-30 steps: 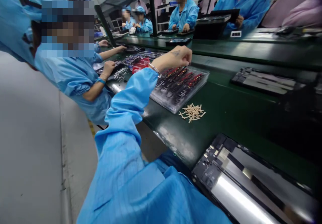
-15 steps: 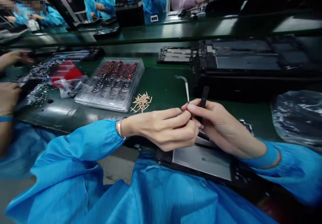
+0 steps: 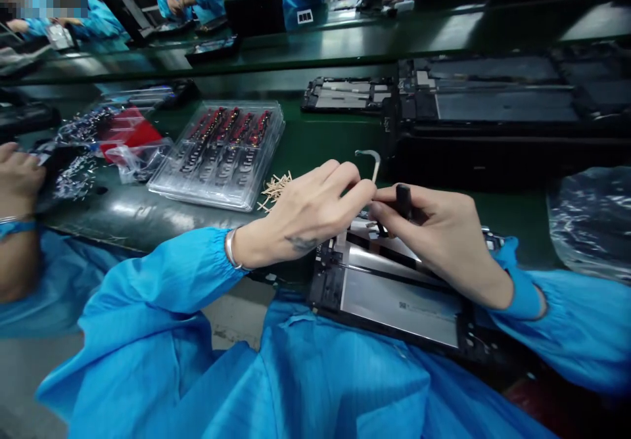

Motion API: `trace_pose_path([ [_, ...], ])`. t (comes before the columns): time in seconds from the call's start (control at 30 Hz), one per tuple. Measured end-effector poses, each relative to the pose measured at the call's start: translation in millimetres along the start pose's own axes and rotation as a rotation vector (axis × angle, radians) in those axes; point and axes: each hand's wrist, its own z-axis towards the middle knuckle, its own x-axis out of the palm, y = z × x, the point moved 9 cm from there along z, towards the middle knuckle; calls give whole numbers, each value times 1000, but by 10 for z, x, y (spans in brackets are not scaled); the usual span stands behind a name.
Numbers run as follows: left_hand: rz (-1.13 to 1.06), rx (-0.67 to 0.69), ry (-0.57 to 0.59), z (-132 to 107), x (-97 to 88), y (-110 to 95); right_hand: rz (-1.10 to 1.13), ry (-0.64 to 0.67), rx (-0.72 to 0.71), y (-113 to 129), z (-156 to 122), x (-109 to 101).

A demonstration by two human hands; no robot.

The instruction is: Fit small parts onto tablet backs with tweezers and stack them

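Before me lies an open tablet-like device [image 3: 401,304] with a broad silver panel and black frame. My left hand [image 3: 310,212] is over its upper left part, fingers closed in a pinch. My right hand [image 3: 438,235] is closed around a black tool that looks like tweezers [image 3: 403,201], its rounded end sticking up. Between the fingertips of both hands rises a thin pale strip [image 3: 375,163] with a curled end; which fingers grip it I cannot make out. Left of my left hand lies a heap of small tan strips [image 3: 276,188], partly hidden by it.
A clear tray of small red and black parts [image 3: 217,153] sits to the left, near a red packet [image 3: 129,130]. Opened devices [image 3: 493,94] are stacked behind. Clear plastic wrapping [image 3: 591,219] lies right. A co-worker's hand [image 3: 20,179] is at far left.
My left hand has risen and turned, and no longer covers the device's upper left part. The pale strip now curls leftward above both hands. The view has tilted down slightly.
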Motion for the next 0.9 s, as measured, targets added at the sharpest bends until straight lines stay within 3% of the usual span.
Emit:
trace_pose_path([
  [0.2, 36, 79, -26, -55, -62, -133, -124, 63, -163, 139, -45, 66],
  [0.3, -1, -14, 11, -146, -49, 123, -99, 70, -92, 89, -36, 57],
  [0.4, 8, -216, 194, -360, 47, 602, -34, 29, 67, -26, -6, -9],
  [0.5, 31, -333, 460, -679, 188, 952, 18, 2, 204, -127, 10, -57],
  [0.57, 23, -350, 612, -866, 276, 1042, 29, -8, 265, -180, 12, -72],
  [0.63, -29, -334, 676, -946, 330, 1022, 58, -13, 322, -239, 3, -66],
  [0.7, -116, -337, 595, -862, 323, 949, 146, -3, 394, -309, -22, -15],
  [0.77, -321, -396, 422, -673, 300, 847, 279, -3, 449, -359, -51, 54],
  [0.83, -703, -495, 289, -476, 367, 709, 399, -8, 477, -388, -76, 121],
  [0.9, -1149, -597, 245, -298, 515, 527, 463, 4, 480, -402, -85, 172],
])
